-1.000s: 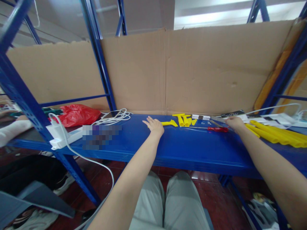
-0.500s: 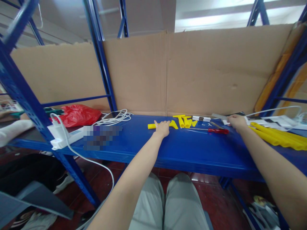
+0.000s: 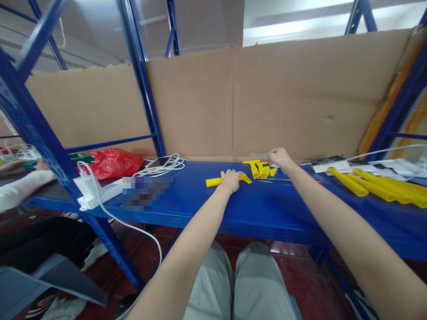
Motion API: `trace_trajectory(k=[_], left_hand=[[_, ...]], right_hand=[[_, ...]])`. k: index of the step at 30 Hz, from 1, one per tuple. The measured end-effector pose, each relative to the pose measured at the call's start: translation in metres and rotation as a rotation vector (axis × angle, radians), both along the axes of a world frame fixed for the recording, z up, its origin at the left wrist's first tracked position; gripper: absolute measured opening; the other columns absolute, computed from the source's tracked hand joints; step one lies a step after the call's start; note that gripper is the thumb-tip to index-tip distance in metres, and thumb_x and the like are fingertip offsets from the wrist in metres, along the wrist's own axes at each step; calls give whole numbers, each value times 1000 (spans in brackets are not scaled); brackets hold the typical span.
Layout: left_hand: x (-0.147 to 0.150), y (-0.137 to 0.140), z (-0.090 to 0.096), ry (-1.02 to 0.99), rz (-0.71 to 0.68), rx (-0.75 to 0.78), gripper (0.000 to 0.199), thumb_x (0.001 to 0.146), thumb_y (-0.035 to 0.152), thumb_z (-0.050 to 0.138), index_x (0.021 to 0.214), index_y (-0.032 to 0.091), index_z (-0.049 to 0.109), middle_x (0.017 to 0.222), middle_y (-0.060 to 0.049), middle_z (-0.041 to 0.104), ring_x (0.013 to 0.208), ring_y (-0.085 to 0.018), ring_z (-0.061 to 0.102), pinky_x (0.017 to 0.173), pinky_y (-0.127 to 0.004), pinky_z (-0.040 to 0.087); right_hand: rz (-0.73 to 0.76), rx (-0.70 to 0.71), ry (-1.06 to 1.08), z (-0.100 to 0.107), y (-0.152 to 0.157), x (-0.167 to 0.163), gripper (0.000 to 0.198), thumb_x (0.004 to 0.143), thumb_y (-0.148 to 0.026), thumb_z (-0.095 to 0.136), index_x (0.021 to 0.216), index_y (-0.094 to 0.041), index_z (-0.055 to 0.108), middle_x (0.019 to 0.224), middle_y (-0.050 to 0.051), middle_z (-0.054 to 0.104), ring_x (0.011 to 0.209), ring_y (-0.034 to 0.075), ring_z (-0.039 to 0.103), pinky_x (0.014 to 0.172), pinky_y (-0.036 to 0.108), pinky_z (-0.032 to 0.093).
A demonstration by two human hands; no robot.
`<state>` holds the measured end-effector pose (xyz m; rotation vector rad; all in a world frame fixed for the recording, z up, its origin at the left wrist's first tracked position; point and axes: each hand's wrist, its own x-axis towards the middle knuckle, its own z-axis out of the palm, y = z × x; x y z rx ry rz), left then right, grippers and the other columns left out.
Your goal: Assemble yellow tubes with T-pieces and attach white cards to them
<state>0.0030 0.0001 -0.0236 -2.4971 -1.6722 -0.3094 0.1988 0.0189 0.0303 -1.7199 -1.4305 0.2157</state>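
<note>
A yellow tube-shaped handle with a flared end (image 3: pixel 212 182) lies across the blue shelf, and my left hand (image 3: pixel 231 179) is closed over its middle. Its two ends stick out on either side of my fingers. Further right, my right hand (image 3: pixel 279 157) pinches a thin, pale translucent strip (image 3: pixel 259 156) in front of the cardboard. Between the hands are several yellow T-shaped pieces (image 3: pixel 255 169) and small yellow scraps (image 3: pixel 273 171). A screwdriver's thin shaft (image 3: pixel 271 179) lies beside them; my right forearm covers most of its red handle.
Yellow tubes (image 3: pixel 373 186) and a black-and-white box (image 3: pixel 328 163) lie at the right. At the left are a power strip (image 3: pixel 110 190), coiled white cable (image 3: pixel 167 165) and red plastic bag (image 3: pixel 115 162). Cardboard (image 3: pixel 283 98) backs the shelf. A co-worker's sleeve (image 3: pixel 23 189) shows far left.
My right hand has moved left with the translucent strip, from beside the box to behind the yellow pieces. My left hand stays on the yellow handle. The view has shifted slightly.
</note>
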Motion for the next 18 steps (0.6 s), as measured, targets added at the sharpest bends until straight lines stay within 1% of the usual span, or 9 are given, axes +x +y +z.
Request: trace_trajectory(k=[4, 6, 8, 13, 18], left_hand=[[1, -3, 2, 27, 16, -17, 55, 86, 9, 44, 138, 27, 48, 128, -13, 57, 117, -27, 53, 99, -45, 37], [1, -3, 4, 15, 32, -35, 57, 87, 9, 44, 140, 27, 46, 127, -13, 56, 114, -26, 57, 98, -42, 38], [1, -4, 5, -17, 41, -35, 57, 87, 9, 44, 141, 29, 45, 126, -13, 54, 113, -26, 58, 97, -42, 39], [0, -4, 6, -93, 35, 4, 57, 87, 8, 44, 138, 34, 49, 125, -11, 52, 117, -26, 55, 98, -43, 40], [-1, -4, 6, -117, 26, 33, 57, 88, 8, 45, 138, 35, 49, 124, -10, 51, 117, -26, 53, 98, -42, 40]], right_hand=[[76, -45, 50, -18, -1, -30, 17, 70, -10, 51, 58, -13, 62, 46, 3, 56, 47, 12, 50, 49, 22, 36], [110, -79, 41, -28, -5, -37, 21, 71, -8, 50, 54, -15, 60, 44, 1, 54, 47, 12, 51, 48, 20, 35], [145, -104, 27, -34, -10, -41, 21, 73, -9, 51, 55, -15, 60, 44, 0, 53, 46, 11, 50, 47, 19, 34], [231, -137, 54, -32, -21, -41, 16, 76, -13, 55, 62, -15, 63, 46, -1, 55, 45, 8, 48, 44, 18, 34], [339, -286, 12, -31, -24, -37, 8, 72, -11, 63, 64, -14, 65, 55, 0, 60, 49, 8, 54, 42, 16, 34]])
